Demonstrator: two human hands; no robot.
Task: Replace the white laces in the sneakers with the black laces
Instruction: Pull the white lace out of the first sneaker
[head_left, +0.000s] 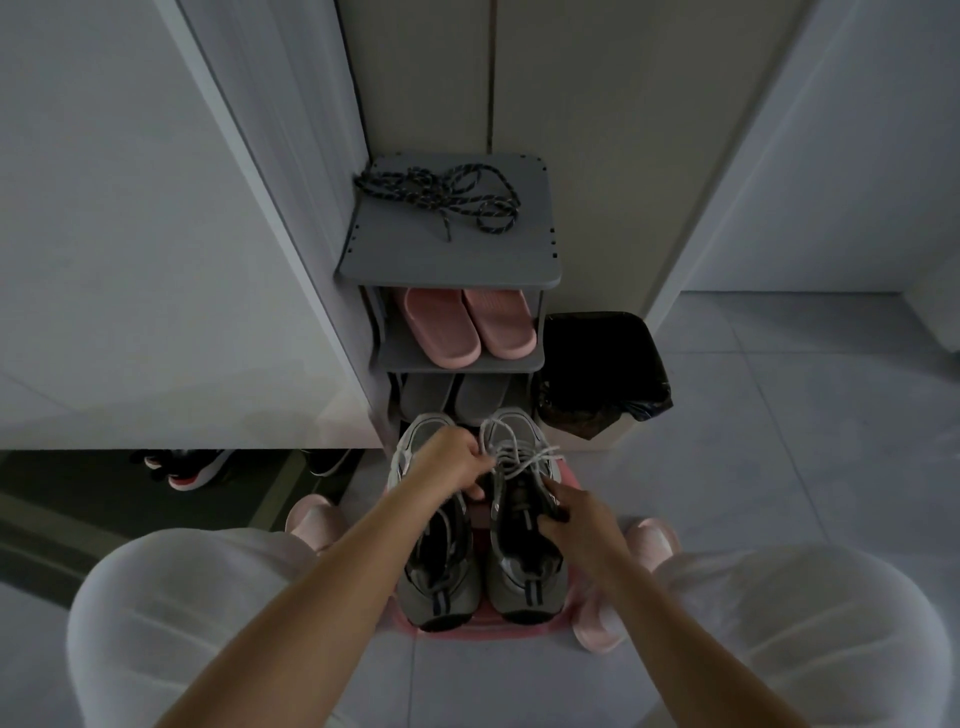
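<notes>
Head view, left to right: our left hand (457, 457) is closed in a pinch on a loop of the white laces (524, 457) of the right sneaker (524, 561), its wrist crossing the left sneaker (439, 571). Our right hand (571, 514) is curled around that right shoe's collar, steadying it. Both shoes stand between our hands and knees on a pink stool (483, 631). Well beyond both hands, the black laces (441, 200) lie heaped atop the grey shoe rack (447, 260), untouched. We judge the task barely begun: white laces appear threaded in both sneakers, so unlacing and all relacing remain.
</notes>
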